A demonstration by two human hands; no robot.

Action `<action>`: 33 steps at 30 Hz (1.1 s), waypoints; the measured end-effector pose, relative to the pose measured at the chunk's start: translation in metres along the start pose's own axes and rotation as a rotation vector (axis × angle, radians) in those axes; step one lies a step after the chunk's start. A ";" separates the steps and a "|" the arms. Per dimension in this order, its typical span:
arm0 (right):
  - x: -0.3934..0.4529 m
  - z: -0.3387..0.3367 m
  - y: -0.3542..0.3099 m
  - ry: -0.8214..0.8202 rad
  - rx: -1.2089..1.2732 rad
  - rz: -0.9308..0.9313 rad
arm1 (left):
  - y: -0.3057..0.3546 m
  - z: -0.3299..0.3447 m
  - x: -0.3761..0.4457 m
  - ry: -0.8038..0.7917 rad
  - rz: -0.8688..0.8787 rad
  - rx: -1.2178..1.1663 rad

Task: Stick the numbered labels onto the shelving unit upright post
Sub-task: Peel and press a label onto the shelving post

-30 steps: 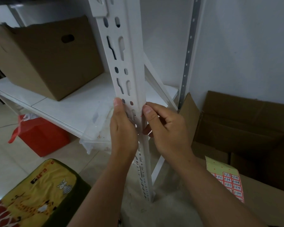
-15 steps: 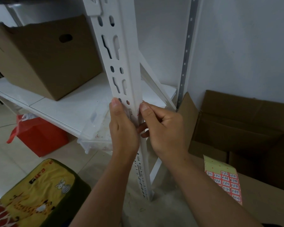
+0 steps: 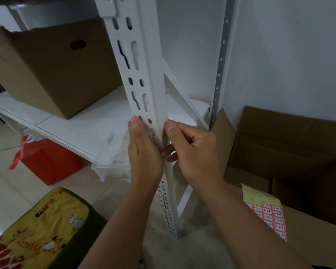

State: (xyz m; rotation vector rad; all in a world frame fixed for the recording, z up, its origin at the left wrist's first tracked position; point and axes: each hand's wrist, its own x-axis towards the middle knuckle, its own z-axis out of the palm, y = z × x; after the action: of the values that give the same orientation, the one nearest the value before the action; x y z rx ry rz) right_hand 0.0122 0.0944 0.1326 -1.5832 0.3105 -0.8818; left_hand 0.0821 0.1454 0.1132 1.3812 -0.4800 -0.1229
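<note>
A white shelf (image 3: 70, 131) carried a brown cardboard box (image 3: 52, 72) with a hand hole in its side, while we saw a clear plastic container (image 3: 113, 152) at the shelf's front edge, though we could not tell what it rested on. Beneath, on the pale tiled floor (image 3: 6, 183), sat a red bag (image 3: 49, 162), a yellow cushion (image 3: 37, 232) printed with cartoon animals, and an open cardboard carton (image 3: 291, 150) bearing a sheet of numbered labels (image 3: 266, 210) on its flap.

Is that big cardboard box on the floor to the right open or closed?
Open. The cardboard box has its flaps standing up and folded outward, and you can see into its dark inside. What is in it cannot be told.
</note>
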 end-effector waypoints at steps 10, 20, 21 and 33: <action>0.004 -0.001 -0.012 -0.006 0.214 0.243 | -0.008 -0.001 0.003 -0.008 -0.031 -0.053; 0.006 -0.004 -0.010 0.017 -0.018 0.153 | -0.007 -0.003 0.004 -0.038 0.004 -0.038; 0.007 -0.005 -0.012 0.008 -0.027 0.153 | -0.007 -0.003 0.004 -0.033 -0.003 -0.043; 0.016 -0.012 -0.030 -0.083 -0.046 0.217 | -0.006 -0.002 0.003 -0.033 0.014 0.009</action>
State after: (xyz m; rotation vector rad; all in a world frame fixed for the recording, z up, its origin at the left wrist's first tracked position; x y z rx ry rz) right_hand 0.0060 0.0819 0.1662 -1.5902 0.4368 -0.6439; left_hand 0.0868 0.1449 0.1081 1.3863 -0.5180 -0.1328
